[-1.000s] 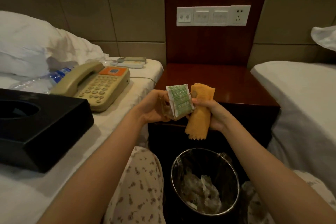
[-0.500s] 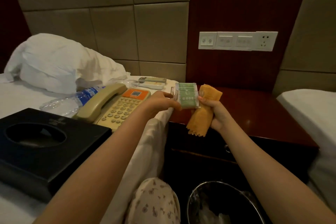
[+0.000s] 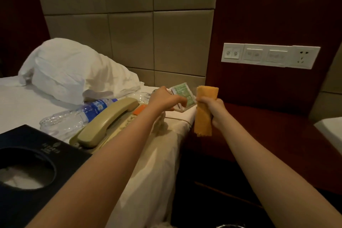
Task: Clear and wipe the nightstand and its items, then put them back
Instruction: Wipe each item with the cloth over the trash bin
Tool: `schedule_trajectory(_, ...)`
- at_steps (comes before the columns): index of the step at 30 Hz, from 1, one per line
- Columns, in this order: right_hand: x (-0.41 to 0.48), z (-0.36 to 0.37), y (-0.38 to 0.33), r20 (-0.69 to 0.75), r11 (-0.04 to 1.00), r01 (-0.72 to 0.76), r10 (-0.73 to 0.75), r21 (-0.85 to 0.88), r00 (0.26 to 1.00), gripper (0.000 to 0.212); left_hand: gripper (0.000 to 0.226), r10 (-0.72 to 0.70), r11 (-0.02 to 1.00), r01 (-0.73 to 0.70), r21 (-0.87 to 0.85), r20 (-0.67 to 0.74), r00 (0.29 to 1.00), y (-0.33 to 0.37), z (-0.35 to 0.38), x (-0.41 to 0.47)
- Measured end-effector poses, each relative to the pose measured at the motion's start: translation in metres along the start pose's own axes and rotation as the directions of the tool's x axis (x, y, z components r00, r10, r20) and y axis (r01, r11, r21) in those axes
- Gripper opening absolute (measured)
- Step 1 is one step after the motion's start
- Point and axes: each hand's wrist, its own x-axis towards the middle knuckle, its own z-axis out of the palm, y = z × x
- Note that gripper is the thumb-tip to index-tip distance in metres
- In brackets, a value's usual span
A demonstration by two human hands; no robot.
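Green-and-white flat packet (image 3: 183, 94) is pinched by our left hand (image 3: 163, 100); just right of those fingers (image 3: 180, 100), our right hand (image 3: 214, 110) grips a rolled orange cloth (image 3: 203, 116).

Green packet (image 3: 182, 96), tilted, pinched in left hand (image 3: 164, 101) over the bed (image 3: 166, 153) edge; folded orange cloth (image 3: 204, 111) hangs upright from right hand (image 3: 215, 109).

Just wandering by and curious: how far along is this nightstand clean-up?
Done: the nightstand looks cleared; telephone, water bottle and tissue box lie on the bed. In hand: left hand holds a green card, right hand grips the orange cloth. Left: returning everything.
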Motion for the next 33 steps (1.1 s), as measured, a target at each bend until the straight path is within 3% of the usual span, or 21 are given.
schedule_trajectory(8, 0.039, 0.051, 0.003, 0.002, 0.996, -0.033, 0.033, -0.082, 0.999, 0.047, 0.051, -0.010, 0.948, 0.036, 0.315, -0.082, 0.997, -0.006, -0.009, 0.041)
schedule_trajectory(14, 0.057, 0.072, 0.011, 0.040, 0.989, -0.065, 0.071, -0.134, 0.997, 0.015, 0.041, -0.154, 0.927, 0.178, 0.329, -0.099, 0.983, -0.022, -0.006, 0.066)
schedule_trajectory(22, 0.071, 0.083, 0.025, 0.140, 0.969, -0.132, 0.163, -0.210, 0.977, 0.050, 0.061, -0.300, 0.800, 0.234, 0.553, 0.030, 0.953, -0.025, -0.002, 0.085)
schedule_trajectory(25, 0.072, 0.080, 0.024, 0.151, 0.966, -0.153, 0.186, -0.209, 0.971, 0.053, 0.069, -0.385, 0.725, 0.254, 0.641, 0.071, 0.920, -0.015, -0.005, 0.082)
schedule_trajectory(28, 0.073, 0.077, 0.022, 0.161, 0.966, -0.152, 0.187, -0.208, 0.969, 0.051, 0.062, -0.507, 0.704, 0.339, 0.624, 0.107, 0.855, -0.008, -0.023, 0.087)
schedule_trajectory(30, 0.074, 0.076, 0.020, 0.151, 0.965, -0.154, 0.189, -0.214, 0.970, 0.050, 0.050, -0.486, 0.686, 0.309, 0.659, 0.099, 0.868, -0.009, -0.036, 0.092)
schedule_trajectory(33, 0.074, 0.074, 0.019, 0.139, 0.962, -0.160, 0.194, -0.220, 0.971, 0.048, 0.043, -0.269, 0.588, 0.185, 0.787, -0.025, 0.963, -0.023, -0.044, 0.092)
